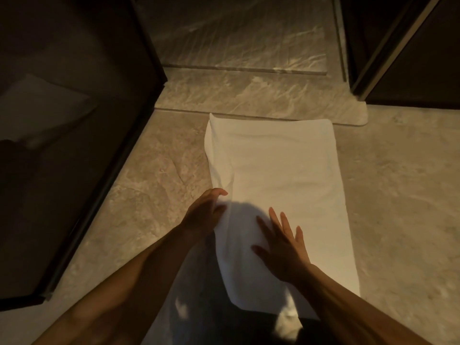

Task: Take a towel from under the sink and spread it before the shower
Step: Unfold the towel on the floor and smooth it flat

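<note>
Down at the left stands a dark glass shower panel [62, 145] in a black frame. Just beside it, the person's left hand [206, 210] pinches the rumpled left edge of the white towel [278, 168], which lies lengthwise on the marble floor [398, 195], its far end touching the shower's stone threshold [249, 95]. To the right, the right hand [283, 247] rests flat on the towel, fingers spread wide.

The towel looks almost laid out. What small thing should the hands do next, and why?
Probably the left hand should draw the left edge of the towel outward while the right hand pins it flat: that edge lies folded over, whereas the rest lies smooth before the shower sill.
</note>
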{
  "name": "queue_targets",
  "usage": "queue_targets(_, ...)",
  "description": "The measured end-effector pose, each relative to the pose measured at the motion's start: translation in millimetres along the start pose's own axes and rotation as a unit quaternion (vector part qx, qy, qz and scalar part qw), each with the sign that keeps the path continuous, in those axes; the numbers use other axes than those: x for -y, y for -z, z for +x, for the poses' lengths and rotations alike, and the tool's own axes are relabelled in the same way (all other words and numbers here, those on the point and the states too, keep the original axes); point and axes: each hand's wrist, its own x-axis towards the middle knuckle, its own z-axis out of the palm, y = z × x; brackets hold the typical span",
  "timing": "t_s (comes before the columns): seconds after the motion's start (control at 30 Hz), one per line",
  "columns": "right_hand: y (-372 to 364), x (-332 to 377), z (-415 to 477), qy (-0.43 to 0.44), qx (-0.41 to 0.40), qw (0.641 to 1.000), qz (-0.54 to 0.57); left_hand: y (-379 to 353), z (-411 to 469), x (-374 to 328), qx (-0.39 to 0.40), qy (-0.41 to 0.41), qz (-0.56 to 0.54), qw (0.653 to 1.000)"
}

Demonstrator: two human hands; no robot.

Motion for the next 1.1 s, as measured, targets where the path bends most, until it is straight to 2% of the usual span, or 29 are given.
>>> queue_targets(0.1, 0, 6, 1, -0.005, -0.007, 1.0, -0.001, 17, 1, 2, -0.019, -0.027, 0.014, 0.999)
queue_targets(0.23, 7, 16, 12, -0.012, 0.002, 0.999, 0.039, 57, 3, -3, -0.097, 0.056, -0.072, 0.991)
queue_targets(0.3, 10, 19, 15, -0.018, 0.005, 0.999, 0.037, 62, -5, -1, -0.068, 0.079, -0.099, 0.99)
queue_targets(0.37, 8, 19, 14, -0.02, 0.003, 1.0, 0.02, 53, -17, 9, -0.024, 0.103, -0.078, 0.991)
queue_targets(0.53, 2, 14, 12, -0.012, -0.007, 1.0, 0.005, 28, -45, 36, -0.011, 0.159, -0.058, 0.985)
queue_targets(0.83, 0, 13, 11, -0.008, -0.013, 1.0, -0.007, 33, -51, 18, -0.082, 0.126, -0.141, 0.978)
queue_targets(0.97, -2, 16, 12, -0.015, -0.016, 1.0, -0.016, 43, -52, 10, -0.044, 0.104, -0.181, 0.977)
queue_targets(1.1, -3, 18, 11, -0.01, -0.03, 0.999, -0.029, 45, -55, 8, -0.008, 0.061, -0.11, 0.992)
